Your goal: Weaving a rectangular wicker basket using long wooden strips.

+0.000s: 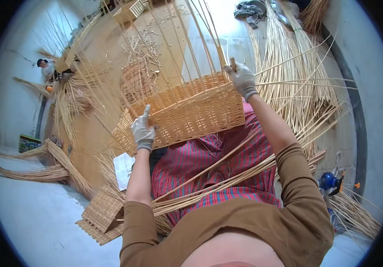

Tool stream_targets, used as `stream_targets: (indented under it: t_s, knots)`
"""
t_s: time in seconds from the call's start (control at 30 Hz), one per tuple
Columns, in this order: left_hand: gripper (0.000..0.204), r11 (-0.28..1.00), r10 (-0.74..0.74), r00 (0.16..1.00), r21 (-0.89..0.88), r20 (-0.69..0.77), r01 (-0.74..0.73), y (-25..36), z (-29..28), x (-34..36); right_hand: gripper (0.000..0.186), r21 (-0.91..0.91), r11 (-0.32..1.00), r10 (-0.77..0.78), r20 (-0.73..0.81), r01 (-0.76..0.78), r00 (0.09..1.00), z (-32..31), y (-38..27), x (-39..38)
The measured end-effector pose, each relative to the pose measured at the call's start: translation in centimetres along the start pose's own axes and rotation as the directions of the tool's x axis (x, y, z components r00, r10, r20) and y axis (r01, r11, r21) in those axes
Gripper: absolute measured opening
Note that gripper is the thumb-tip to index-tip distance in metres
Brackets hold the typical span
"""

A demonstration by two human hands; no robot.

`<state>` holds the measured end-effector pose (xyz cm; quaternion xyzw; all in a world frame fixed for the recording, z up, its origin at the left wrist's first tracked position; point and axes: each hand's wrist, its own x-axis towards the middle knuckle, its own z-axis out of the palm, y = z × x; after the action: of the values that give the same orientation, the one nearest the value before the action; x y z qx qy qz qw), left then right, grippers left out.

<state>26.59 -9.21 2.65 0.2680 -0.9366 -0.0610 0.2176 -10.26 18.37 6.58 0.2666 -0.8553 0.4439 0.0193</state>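
An unfinished rectangular wicker basket [200, 111] rests tilted over my lap, with tall upright stakes rising from its far side. My left hand [143, 132], in a pale glove, holds the near wall close to the left corner. Its index finger points up and its thumb lies to the side. My right hand [243, 80], also gloved, is closed around the right near corner. A short brown wooden post [232, 63] sticks up between its fingers. The glove hides how far down the post goes. Several long loose canes [218, 187] lie across my lap, over the striped cloth [200, 164].
Bundles of pale canes [284, 58] lie at the right along the wall. Woven panels [104, 207] are at lower left, another [136, 82] beyond the basket. Scraps [142, 49] litter the floor. A blue tool [329, 181] stands at right. A person [47, 66] sits far left among canes.
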Motion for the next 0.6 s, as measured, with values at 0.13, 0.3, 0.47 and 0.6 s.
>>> stream_targets:
  t_s: [0.13,0.3,0.47,0.6]
  knots:
    - [0.106,0.997,0.063,0.998,0.049,-0.019,-0.062,0.1,1.3,0.2,0.052,0.013,0.999,0.044,-0.024,-0.044,0.999,0.8,2.6,-0.4]
    - [0.103,0.996,0.011,0.997,0.086,0.08,-0.018,0.5,2.7,-0.4,0.043,-0.113,0.992,0.049,-0.096,-0.06,0.994,2.0,4.9,-0.9]
    - [0.113,0.996,0.011,1.0,0.093,0.019,-0.013,0.0,3.5,-2.1,0.058,-0.025,0.997,-0.076,-0.214,0.072,0.974,1.7,0.8,-8.1]
    - [0.11,1.0,-0.002,1.0,0.019,0.029,0.002,-0.7,3.3,-3.4,0.044,0.123,0.867,-0.405,0.738,0.483,0.539,0.5,-4.9,-19.8]
